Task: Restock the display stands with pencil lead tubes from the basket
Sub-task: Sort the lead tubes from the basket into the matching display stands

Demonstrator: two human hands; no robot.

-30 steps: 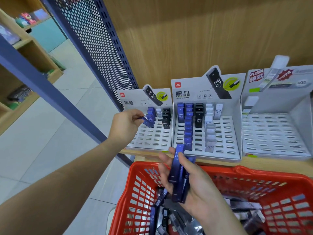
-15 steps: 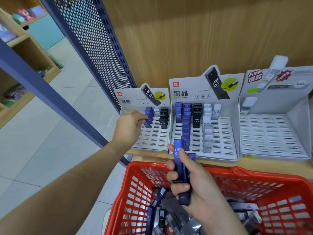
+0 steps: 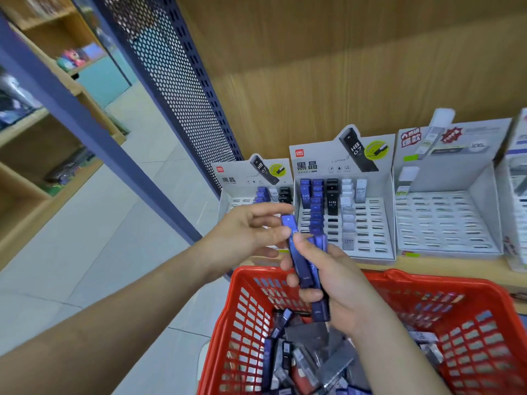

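Note:
My right hand grips a bunch of blue lead tubes above the red basket. My left hand has come beside it, thumb and fingers pinching the top of one blue tube in that bunch. On the wooden shelf stand white display stands: a small left stand with a few blue and black tubes, a middle stand with columns of blue, black and white tubes, and a right stand with bare slots. More tubes lie loose in the basket.
A dark blue perforated metal panel and a slanted blue post rise left of the stands. Wooden shelving with goods stands at the far left across a tiled floor. Another stand is cut off at the right edge.
My left hand has left the small left stand and moved back right to the bunch, now pinching one tube. My right hand has risen slightly with the bunch.

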